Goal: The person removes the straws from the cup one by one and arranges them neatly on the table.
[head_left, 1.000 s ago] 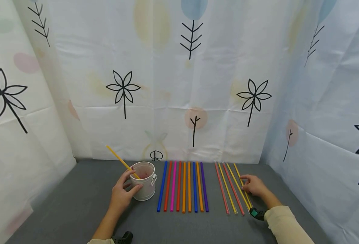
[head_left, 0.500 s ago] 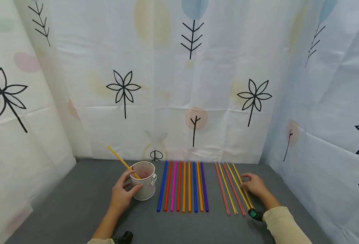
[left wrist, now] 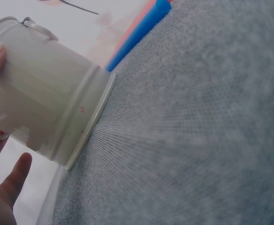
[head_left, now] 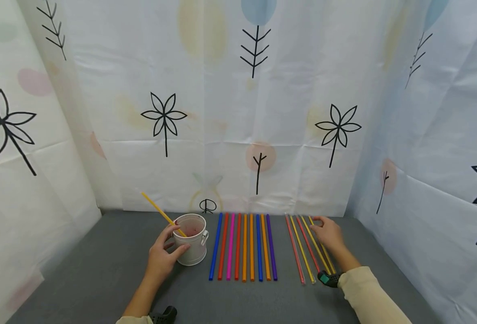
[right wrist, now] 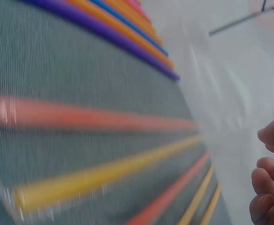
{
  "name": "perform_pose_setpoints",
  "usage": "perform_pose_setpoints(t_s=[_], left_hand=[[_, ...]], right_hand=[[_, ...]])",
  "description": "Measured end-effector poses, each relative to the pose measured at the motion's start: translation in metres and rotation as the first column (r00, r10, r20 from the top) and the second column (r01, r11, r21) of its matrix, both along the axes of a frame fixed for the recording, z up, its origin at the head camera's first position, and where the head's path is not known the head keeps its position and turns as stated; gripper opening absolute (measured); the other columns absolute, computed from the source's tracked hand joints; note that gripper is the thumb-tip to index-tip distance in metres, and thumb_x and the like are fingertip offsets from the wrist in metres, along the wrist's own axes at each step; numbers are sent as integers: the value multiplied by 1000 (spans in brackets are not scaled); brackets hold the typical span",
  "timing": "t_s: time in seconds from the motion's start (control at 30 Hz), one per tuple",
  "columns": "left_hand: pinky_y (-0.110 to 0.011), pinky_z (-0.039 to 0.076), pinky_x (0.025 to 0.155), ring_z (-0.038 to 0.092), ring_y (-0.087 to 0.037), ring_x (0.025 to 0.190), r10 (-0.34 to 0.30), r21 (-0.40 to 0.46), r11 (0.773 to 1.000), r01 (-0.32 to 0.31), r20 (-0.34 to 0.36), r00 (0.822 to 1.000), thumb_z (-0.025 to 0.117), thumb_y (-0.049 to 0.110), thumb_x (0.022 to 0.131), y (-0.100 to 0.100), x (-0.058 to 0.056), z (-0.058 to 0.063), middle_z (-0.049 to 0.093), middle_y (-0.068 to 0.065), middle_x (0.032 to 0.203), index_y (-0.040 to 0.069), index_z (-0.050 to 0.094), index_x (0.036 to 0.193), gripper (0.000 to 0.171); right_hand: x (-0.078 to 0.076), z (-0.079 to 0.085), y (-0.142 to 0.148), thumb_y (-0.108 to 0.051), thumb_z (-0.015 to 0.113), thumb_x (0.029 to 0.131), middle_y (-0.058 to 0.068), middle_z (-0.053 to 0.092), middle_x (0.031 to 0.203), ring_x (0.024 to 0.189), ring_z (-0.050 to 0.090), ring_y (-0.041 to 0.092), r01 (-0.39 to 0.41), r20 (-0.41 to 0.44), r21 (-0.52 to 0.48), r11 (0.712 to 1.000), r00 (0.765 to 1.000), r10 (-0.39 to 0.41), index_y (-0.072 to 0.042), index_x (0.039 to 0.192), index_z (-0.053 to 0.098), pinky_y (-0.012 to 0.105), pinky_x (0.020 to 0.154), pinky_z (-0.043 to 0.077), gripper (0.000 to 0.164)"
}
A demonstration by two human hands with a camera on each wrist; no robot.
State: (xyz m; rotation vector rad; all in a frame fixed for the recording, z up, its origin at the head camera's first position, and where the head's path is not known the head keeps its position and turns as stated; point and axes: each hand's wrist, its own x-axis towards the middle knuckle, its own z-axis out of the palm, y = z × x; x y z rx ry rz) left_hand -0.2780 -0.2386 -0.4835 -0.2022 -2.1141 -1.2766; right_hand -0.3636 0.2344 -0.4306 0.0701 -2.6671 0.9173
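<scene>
My left hand (head_left: 160,257) holds a small white metal bucket (head_left: 192,253) by its side, thumb on the near wall and index finger at the rim. A yellow straw (head_left: 157,208) leans out of the bucket to the left. The left wrist view shows the bucket's base (left wrist: 87,126) on the cloth. My right hand (head_left: 328,234) hovers by the far ends of several red and yellow straws, seemingly in clear wrappers, such as a yellow straw (right wrist: 80,183). Its fingers (right wrist: 267,180) are loosely bent, with nothing visible between them.
Between the bucket and the right-hand straws lies a row of several coloured straws, from a blue straw (head_left: 216,247) to a purple straw (head_left: 272,247). Grey cloth (head_left: 238,301) covers the table. A patterned white curtain (head_left: 222,171) hangs behind and at both sides.
My right hand has moved away from me and slightly left, from the middle of the yellow straws to their far ends. The left hand and bucket stay put.
</scene>
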Motion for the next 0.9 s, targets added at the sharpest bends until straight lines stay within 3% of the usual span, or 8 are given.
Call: perform_pose_setpoints(t_s=[0.4, 0.73, 0.9], left_hand=[[-58, 48, 90, 53, -39, 119, -6, -4, 1000, 6, -11, 1000, 84, 14, 77, 1, 3, 3, 47, -18, 144, 8, 55, 130, 60], [-59, 48, 90, 53, -38, 120, -14, 6, 1000, 14, -20, 1000, 84, 14, 76, 0, 2, 2, 49, -17, 142, 8, 56, 130, 61], [-58, 49, 90, 54, -37, 119, -8, 2, 1000, 9, -25, 1000, 84, 14, 76, 0, 1, 0, 49, -17, 142, 9, 56, 129, 60]], right_hand=[[8, 24, -64, -12, 64, 93, 7, 60, 89, 62, 51, 18, -153, -34, -119, 981, 988, 150, -4, 123, 62, 31, 52, 40, 31], [15, 34, -121, -11, 69, 90, 2, 63, 89, 79, 61, 20, -291, -102, -138, 947, 955, 279, -9, 118, 66, 34, 63, 50, 28], [21, 38, -149, -7, 68, 90, 2, 64, 93, 81, 61, 20, -397, -156, -148, 906, 914, 375, -9, 117, 67, 35, 64, 52, 27]])
